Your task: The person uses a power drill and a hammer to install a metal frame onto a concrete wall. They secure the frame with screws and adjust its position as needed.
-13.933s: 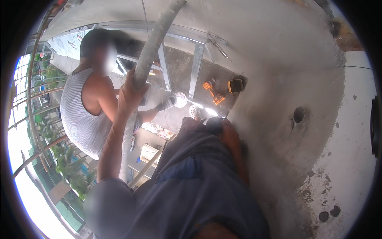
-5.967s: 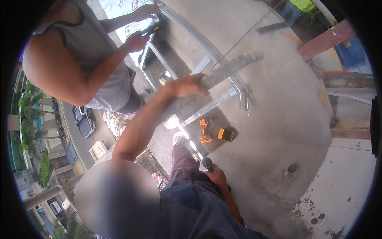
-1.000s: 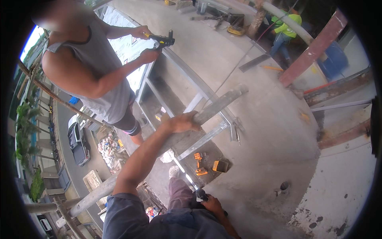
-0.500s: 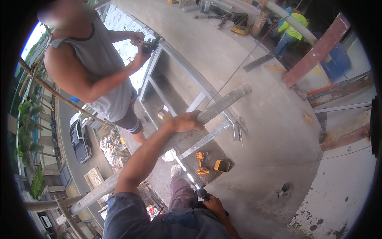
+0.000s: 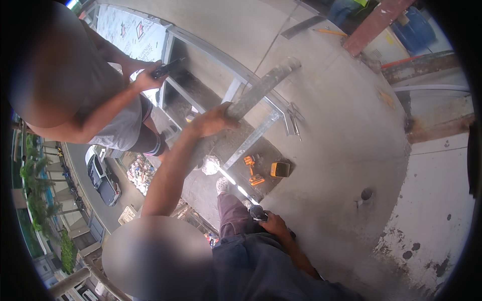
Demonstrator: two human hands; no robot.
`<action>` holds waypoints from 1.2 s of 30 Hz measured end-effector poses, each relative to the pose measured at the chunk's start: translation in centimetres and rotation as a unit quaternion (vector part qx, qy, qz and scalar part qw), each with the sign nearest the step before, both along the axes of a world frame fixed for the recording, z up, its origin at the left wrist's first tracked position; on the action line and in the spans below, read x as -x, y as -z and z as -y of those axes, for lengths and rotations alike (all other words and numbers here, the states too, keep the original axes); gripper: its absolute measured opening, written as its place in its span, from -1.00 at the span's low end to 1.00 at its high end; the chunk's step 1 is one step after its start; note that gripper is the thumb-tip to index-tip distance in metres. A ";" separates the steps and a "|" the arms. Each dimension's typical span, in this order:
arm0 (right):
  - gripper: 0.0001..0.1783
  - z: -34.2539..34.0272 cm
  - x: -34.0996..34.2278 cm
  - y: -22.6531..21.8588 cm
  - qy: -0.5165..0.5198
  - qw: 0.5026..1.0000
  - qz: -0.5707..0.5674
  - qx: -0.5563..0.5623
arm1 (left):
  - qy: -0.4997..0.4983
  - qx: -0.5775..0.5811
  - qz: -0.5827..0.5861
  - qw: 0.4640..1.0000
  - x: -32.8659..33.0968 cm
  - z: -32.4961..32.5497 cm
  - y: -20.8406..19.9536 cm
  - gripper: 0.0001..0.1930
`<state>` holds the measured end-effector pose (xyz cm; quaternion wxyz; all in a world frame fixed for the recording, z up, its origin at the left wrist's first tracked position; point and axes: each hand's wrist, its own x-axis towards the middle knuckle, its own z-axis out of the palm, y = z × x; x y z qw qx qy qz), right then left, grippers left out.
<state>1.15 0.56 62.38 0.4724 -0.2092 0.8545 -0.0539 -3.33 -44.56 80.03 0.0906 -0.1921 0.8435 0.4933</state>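
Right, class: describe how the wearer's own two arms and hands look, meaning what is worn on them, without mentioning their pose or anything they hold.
Both are bare. The left hand wears no glove, and its long forearm shows no sleeve, watch or band up to where a blurred patch hides the upper arm. The right hand is also ungloved, its forearm uncovered. No rings or markings can be made out. Below them show dark blue-grey trousers.

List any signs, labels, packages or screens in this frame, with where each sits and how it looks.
Printed sheet: top left, behind the co-worker's hand, beside the metal frame; a pale rectangular panel with small red and dark marks.
Yellow boxy item: on the dark ledge by the orange drill; too small to tell if it is a package.
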 end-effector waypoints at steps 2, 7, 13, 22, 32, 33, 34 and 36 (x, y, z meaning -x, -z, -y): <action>-0.23 0.5 0.1 -0.9 0.007 1.000 0.004 -0.012 | -0.027 -0.028 -0.003 0.999 -0.3 0.0 0.0 -0.09; -0.20 0.6 -0.1 -1.0 0.003 1.000 -0.007 0.006 | -0.018 -0.061 -0.029 0.998 -0.2 -1.2 -2.6 -0.18; -0.19 0.1 -0.5 -0.3 0.007 0.999 -0.022 0.036 | -0.028 -0.056 -0.011 0.998 -0.2 -0.9 -2.2 -0.22; -0.29 -1.7 0.2 0.1 0.027 0.999 -0.012 0.033 | 0.041 0.019 -0.101 0.994 0.7 -4.1 -1.4 -0.37; -0.40 -0.3 -0.2 -1.5 0.027 0.999 -0.008 0.038 | 0.218 0.430 0.090 0.871 7.6 -12.9 11.8 -0.57; -0.40 0.0 -0.3 -1.6 0.024 0.999 -0.005 0.035 | 0.221 0.455 0.096 0.857 8.0 -11.6 13.4 -0.58; -0.39 0.2 -0.3 -1.5 0.022 0.999 -0.002 0.030 | 0.225 0.478 0.101 0.843 8.4 -10.5 15.0 -0.58; -0.38 0.0 -0.4 -1.4 0.027 0.999 -0.005 0.031 | 0.256 0.519 0.095 0.810 8.9 -9.3 17.5 -0.58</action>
